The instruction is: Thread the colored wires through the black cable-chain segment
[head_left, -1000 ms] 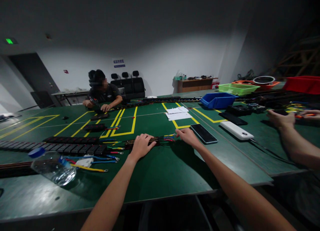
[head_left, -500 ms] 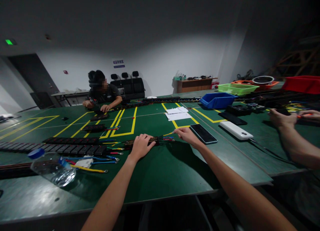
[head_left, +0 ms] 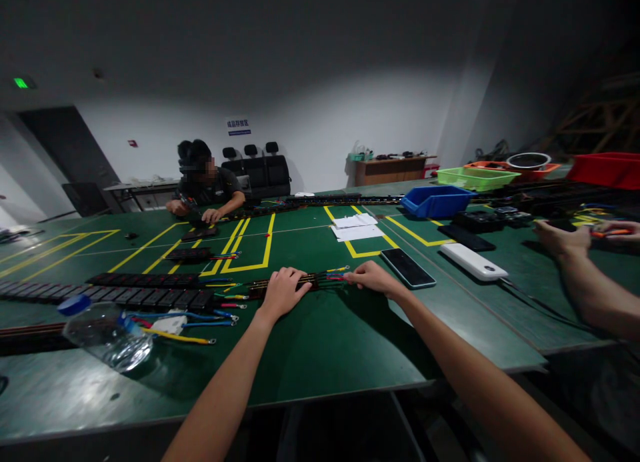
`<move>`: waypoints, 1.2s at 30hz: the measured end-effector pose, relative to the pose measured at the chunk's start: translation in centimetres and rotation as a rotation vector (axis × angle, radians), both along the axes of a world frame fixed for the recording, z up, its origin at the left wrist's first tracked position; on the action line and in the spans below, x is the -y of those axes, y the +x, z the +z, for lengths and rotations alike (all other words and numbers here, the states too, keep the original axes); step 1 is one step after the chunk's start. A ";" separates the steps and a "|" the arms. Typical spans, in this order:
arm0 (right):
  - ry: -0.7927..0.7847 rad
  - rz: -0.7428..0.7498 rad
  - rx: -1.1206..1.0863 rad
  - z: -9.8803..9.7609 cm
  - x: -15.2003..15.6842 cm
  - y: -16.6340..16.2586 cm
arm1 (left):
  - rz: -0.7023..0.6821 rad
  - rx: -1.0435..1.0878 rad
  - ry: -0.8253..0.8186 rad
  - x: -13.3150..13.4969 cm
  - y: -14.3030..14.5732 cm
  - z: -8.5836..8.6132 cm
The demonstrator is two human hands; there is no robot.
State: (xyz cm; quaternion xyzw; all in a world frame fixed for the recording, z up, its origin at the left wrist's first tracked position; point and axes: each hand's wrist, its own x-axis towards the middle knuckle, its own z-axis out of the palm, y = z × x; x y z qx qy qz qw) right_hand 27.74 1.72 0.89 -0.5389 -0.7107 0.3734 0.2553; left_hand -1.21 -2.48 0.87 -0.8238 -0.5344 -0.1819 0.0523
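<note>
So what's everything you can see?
Wired strip: 1, dark, under left hand
Wires: several, multicoloured, strip's right end
Segmented strips: several, black, left
Bottle: 1, clear, blue cap, front left
Phone: 1, dark, beside right hand
Corded block: 1, white, right of phone
Papers: several, white, centre
Bin: 1, blue, beyond phone
Trays: 3, green, orange, red, far right
Table: 1, green, foreground
Seats: 3, black, back wall
Co-workers: 2, one dark-shirted, across and right
Left hand: 1, bare, on strip
Right hand: 1, bare, at wire ends
</note>
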 end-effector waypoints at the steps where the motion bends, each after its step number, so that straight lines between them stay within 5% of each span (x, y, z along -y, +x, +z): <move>1: -0.004 0.005 0.013 -0.1 0.0 0.0 | 0.000 0.001 -0.001 0.0 0.0 0.0; 13: 0.286 0.112 -0.092 -0.1 0.2 -0.5 | -0.009 0.015 -0.018 0.0 0.0 0.0; 26: 0.174 -0.046 0.221 -1.2 -0.8 0.3 | 0.005 -0.015 -0.001 0.1 0.1 0.1; 36: 0.505 0.026 0.056 -0.9 -0.5 -0.3 | -0.003 0.000 -0.007 0.0 0.1 -0.1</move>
